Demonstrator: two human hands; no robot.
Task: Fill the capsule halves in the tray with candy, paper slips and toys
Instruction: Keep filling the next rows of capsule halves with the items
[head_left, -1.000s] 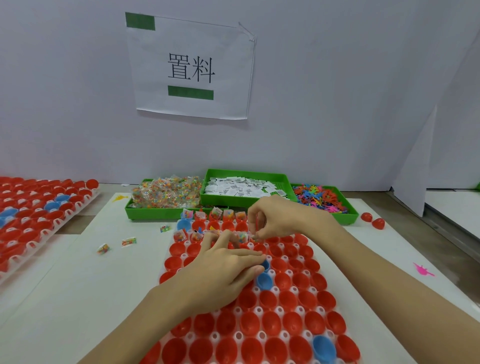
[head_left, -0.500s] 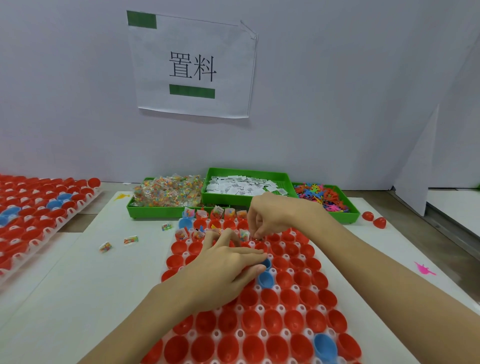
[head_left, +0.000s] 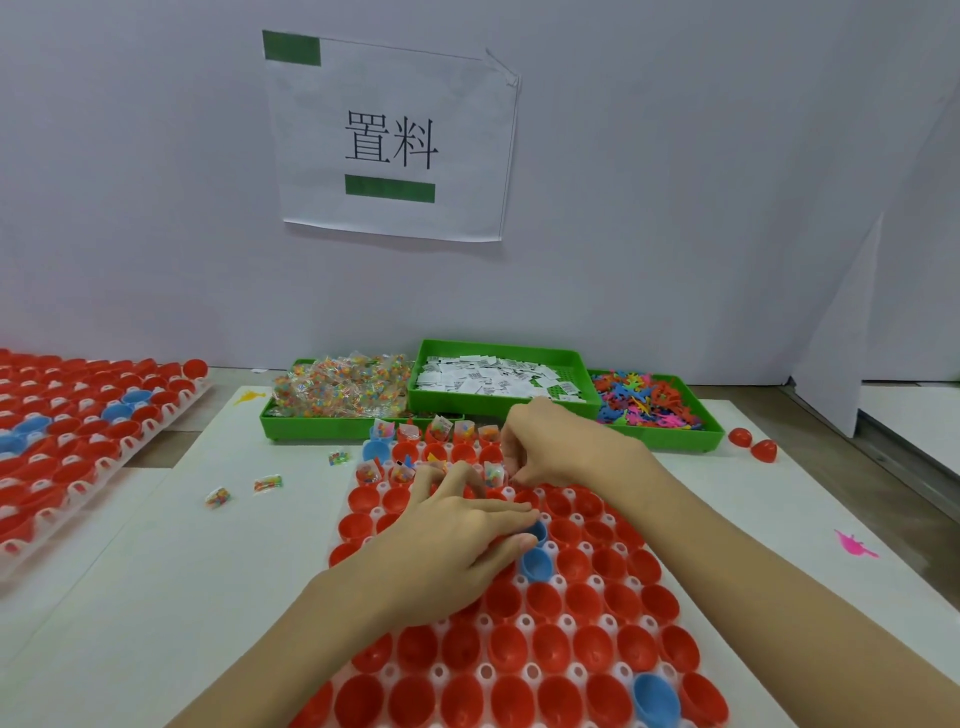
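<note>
So I'm barely getting started on this tray (head_left: 524, 621) tbh. Only the far two rows or so are holding anything: candy packets (head_left: 439, 430) are sticking up out of those cups, and a couple of them look like they've got a toy or slip tucked in too, though it's too small for me to say for sure. Everything closer to me, row after row of red halves (head_left: 550, 649) plus a few blue ones (head_left: 655, 701), is sitting empty.

My right hand (head_left: 558, 447) is hovering over the third row or so, fingers curled down and pinched together like I'm dropping something in, but I honestly can't tell what's in there, or if anything is. My left hand (head_left: 457, 540) is lying flat-ish on the tray, fingers relaxed and spread over the cups, touching a blue half.

Supplies are waiting right behind the tray: candy bin (head_left: 337, 395), slips bin (head_left: 498, 376), toys bin (head_left: 649, 408), all still heaped. A few candy packets are lying loose on the table (head_left: 156, 571) to the left, and a second tray (head_left: 67, 431) is sitting over there too. I'm guessing most of the job is ahead of me.
</note>
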